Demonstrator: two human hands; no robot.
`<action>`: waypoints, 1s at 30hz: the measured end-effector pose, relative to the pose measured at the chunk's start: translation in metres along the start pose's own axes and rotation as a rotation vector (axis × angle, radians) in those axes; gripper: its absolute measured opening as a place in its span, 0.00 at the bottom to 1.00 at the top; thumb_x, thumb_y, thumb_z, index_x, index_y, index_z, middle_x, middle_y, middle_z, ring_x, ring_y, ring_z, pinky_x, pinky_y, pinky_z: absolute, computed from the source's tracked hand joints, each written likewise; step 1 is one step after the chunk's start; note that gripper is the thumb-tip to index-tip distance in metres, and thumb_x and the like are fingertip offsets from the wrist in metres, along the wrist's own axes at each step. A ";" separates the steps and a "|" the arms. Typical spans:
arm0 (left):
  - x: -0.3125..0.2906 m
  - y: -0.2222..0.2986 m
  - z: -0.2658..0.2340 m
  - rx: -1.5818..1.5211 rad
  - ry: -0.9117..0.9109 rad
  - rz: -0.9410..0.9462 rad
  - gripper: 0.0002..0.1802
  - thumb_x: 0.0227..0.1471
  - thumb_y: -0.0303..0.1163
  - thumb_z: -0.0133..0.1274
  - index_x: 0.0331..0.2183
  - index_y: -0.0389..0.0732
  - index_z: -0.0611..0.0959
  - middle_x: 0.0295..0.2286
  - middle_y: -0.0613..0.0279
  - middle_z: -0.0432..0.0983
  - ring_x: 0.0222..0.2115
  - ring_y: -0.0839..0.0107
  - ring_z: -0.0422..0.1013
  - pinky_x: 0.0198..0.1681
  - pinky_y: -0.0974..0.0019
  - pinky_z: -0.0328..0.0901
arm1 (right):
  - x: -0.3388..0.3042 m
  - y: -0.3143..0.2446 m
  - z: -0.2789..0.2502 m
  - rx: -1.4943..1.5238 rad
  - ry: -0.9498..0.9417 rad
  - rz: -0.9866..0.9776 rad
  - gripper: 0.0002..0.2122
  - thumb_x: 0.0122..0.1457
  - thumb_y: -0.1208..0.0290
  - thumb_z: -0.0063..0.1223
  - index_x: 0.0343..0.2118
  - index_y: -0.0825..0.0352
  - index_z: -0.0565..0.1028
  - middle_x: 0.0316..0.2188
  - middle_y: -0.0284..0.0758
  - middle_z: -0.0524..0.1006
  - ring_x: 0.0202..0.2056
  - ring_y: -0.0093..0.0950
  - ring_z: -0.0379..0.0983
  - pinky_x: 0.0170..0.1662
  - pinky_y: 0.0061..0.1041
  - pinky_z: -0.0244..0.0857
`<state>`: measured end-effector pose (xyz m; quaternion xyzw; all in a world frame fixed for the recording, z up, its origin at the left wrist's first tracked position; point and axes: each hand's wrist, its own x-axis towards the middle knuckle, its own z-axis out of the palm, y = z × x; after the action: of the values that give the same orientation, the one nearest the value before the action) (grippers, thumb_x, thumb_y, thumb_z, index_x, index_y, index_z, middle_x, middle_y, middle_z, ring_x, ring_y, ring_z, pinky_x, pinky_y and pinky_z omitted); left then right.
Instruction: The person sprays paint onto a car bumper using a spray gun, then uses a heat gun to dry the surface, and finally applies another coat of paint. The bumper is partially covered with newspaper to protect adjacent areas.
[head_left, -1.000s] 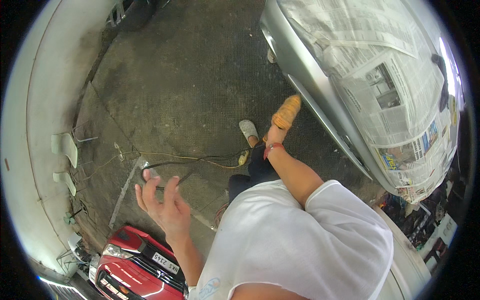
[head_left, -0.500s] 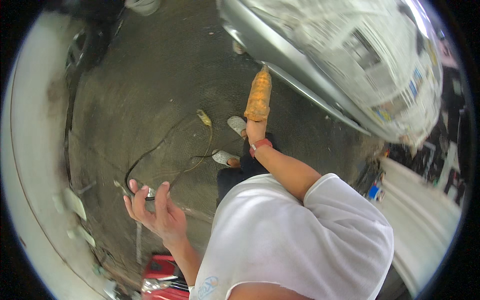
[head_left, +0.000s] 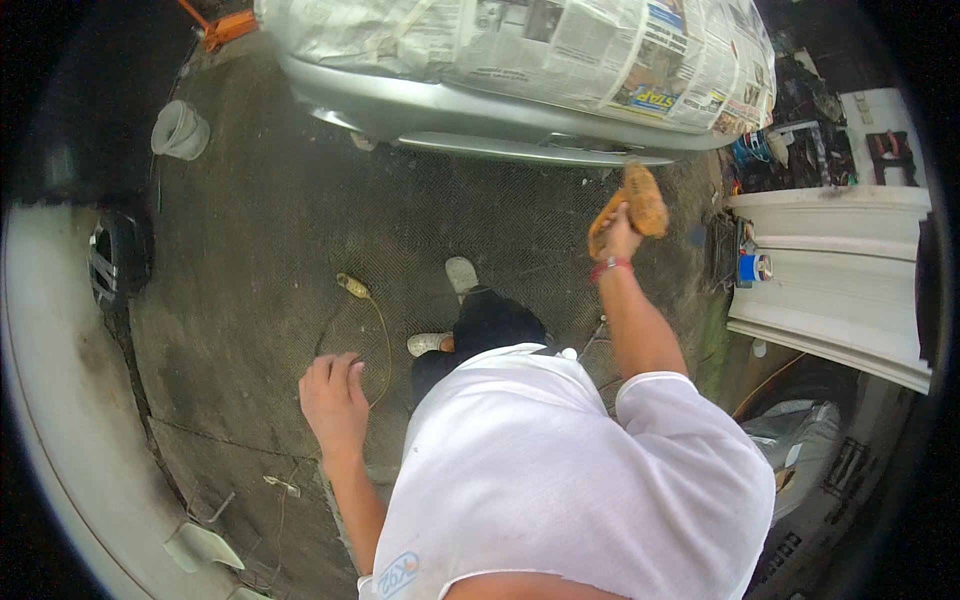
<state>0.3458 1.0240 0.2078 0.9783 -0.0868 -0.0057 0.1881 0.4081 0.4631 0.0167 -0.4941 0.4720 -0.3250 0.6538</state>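
Observation:
My right hand (head_left: 622, 236) grips a dusty orange hand tool with a looped handle (head_left: 648, 204); its exact kind is unclear. The tool's far end is close below the silver car bumper (head_left: 480, 120), and I cannot tell whether they touch. Newspaper (head_left: 560, 45) covers the car above the bumper. Low on the left, my left hand (head_left: 336, 400) has its fingers curled together, and whatever may be in them is hidden. Near it on the floor lies a yellowish cable connector (head_left: 352, 286), its thin yellow cord (head_left: 386, 340) running down past that hand.
A whitish bucket (head_left: 181, 131) stands at the far left, near an orange metal piece (head_left: 228, 28). A car wheel (head_left: 108, 262) is at the left edge. White panels (head_left: 840, 290) and a blue-and-white can (head_left: 755, 268) are on the right. My feet are on the dark textured floor.
My view has turned, so the bumper now runs across the top. My right hand has carried the orange tool rightward along it. The black cable loop at my left hand no longer shows clearly.

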 end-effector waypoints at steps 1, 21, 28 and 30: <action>-0.002 0.005 0.005 -0.003 -0.002 0.002 0.07 0.61 0.33 0.61 0.41 0.45 0.87 0.38 0.59 0.79 0.40 0.55 0.77 0.45 0.52 0.68 | 0.012 -0.020 -0.004 0.032 0.053 0.022 0.08 0.71 0.67 0.60 0.47 0.64 0.75 0.28 0.25 0.74 0.25 0.20 0.70 0.27 0.24 0.67; 0.028 0.028 0.039 0.081 0.247 -0.616 0.10 0.66 0.34 0.58 0.45 0.39 0.84 0.51 0.48 0.72 0.59 0.44 0.72 0.54 0.48 0.71 | -0.060 -0.046 0.054 -0.165 -0.191 -0.098 0.09 0.73 0.61 0.59 0.42 0.60 0.75 0.33 0.28 0.75 0.34 0.21 0.72 0.41 0.30 0.69; 0.009 -0.053 -0.018 0.264 0.570 -0.742 0.11 0.71 0.36 0.54 0.47 0.41 0.84 0.55 0.50 0.69 0.66 0.44 0.65 0.59 0.45 0.69 | -0.212 0.001 0.176 -0.333 -0.731 -0.004 0.15 0.70 0.63 0.64 0.51 0.65 0.74 0.37 0.28 0.77 0.35 0.20 0.73 0.40 0.25 0.70; 0.003 -0.079 -0.030 0.326 0.624 -0.777 0.11 0.72 0.36 0.52 0.47 0.42 0.84 0.56 0.50 0.68 0.67 0.45 0.64 0.59 0.45 0.69 | -0.241 0.025 0.216 -0.340 -0.887 0.067 0.15 0.68 0.64 0.67 0.49 0.67 0.76 0.36 0.27 0.77 0.35 0.19 0.73 0.40 0.23 0.70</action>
<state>0.3636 1.1067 0.2069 0.9101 0.3429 0.2302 0.0343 0.5269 0.7591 0.0784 -0.6697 0.2096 0.0205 0.7122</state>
